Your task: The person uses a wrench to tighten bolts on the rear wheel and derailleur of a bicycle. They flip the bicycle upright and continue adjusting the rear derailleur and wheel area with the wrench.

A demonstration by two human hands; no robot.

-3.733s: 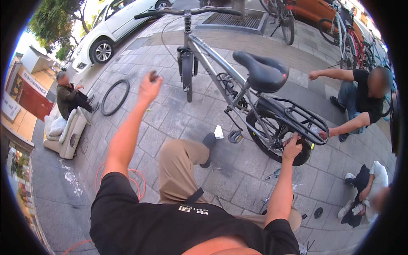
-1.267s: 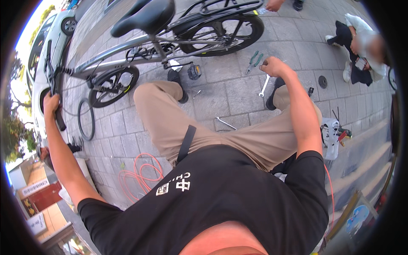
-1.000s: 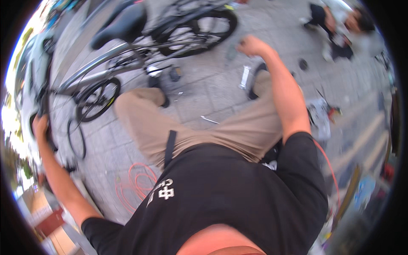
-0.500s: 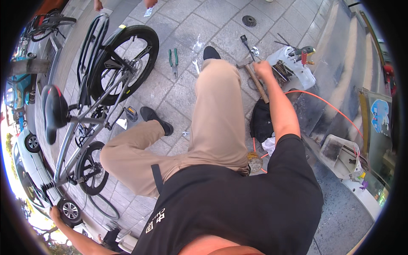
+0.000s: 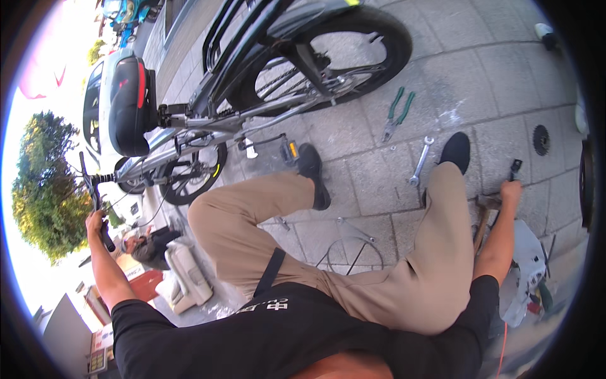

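Down on the grey paving, the right hand [image 5: 510,189] has its grip clenched on a small dark metal tool [image 5: 515,169] beside the knee, while the left hand [image 5: 96,222] grasps the bike's black handlebar [image 5: 95,201]. I'd steady the bike while lifting that tool.

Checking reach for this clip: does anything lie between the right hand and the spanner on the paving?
Yes. The right hand grips a dark tool beyond the person's right leg; the spanner lies on the leg's other side.
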